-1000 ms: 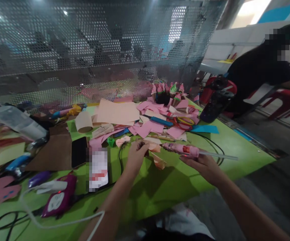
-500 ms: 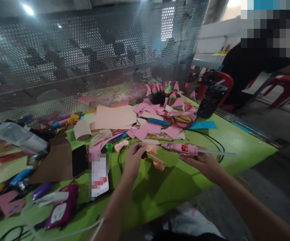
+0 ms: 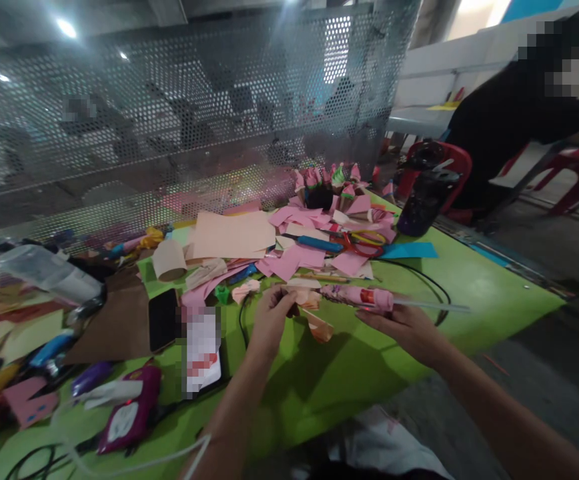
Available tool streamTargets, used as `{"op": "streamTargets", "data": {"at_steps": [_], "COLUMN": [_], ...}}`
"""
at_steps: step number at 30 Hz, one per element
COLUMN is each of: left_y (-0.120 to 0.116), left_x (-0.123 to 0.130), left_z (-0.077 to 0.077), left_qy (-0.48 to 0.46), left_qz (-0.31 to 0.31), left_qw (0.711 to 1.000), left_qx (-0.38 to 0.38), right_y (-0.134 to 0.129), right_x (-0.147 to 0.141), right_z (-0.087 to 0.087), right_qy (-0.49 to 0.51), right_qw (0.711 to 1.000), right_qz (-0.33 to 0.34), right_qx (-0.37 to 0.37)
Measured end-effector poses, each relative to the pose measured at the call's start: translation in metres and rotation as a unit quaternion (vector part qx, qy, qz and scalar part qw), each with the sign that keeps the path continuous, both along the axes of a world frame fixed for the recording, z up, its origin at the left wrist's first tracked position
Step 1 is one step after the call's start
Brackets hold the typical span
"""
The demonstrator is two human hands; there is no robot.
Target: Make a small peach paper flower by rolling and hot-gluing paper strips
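Observation:
My right hand (image 3: 409,330) is closed around a pink glue gun (image 3: 357,297), held level with its nozzle toward the left. A pale glue stick (image 3: 437,307) sticks out of its back end. My left hand (image 3: 275,308) pinches a folded peach paper piece (image 3: 307,297) right at the nozzle. Part of that paper hangs down over the green table (image 3: 339,393). To the left of this hand lie a small crumpled pale-pink paper piece (image 3: 246,290) and a small green paper piece (image 3: 222,293).
Pink scraps (image 3: 289,260), a blue cutter (image 3: 319,244) and scissors (image 3: 364,243) lie behind my hands. A dark tumbler (image 3: 424,200) stands at the right. Phones (image 3: 164,320), a purple device (image 3: 129,410) and cables are at left. A person in black (image 3: 504,120) sits beyond.
The view has shifted slightly, so the table things appear a little further right. Both hands keep their holds, with the nozzle still at the peach paper.

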State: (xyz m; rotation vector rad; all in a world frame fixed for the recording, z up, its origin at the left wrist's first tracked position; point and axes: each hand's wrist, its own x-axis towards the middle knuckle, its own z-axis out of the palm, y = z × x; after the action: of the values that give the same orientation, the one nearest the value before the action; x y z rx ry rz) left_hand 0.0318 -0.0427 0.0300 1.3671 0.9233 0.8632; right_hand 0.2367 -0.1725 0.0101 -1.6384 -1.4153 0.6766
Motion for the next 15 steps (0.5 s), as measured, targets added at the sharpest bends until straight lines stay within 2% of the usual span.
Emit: {"op": "streamTargets", "data": {"at_steps": [6,15], "left_y": [0.000,-0.003], "left_x": [0.001,0.004], "left_z": [-0.003,-0.004], "left_qy": [-0.006,-0.001], "left_qz": [-0.021,-0.045], "left_qw": [1.000,0.999], "left_qx": [0.002,0.005], "right_y": [0.003,0.011], "right_x": [-0.005,-0.015], "right_z": [0.000,0.014], "right_qy": [0.015,0.026], "right_qw": [1.000,0.998], "right_qz": [0.016,0.041], "right_qx": [0.007,0.042]}}
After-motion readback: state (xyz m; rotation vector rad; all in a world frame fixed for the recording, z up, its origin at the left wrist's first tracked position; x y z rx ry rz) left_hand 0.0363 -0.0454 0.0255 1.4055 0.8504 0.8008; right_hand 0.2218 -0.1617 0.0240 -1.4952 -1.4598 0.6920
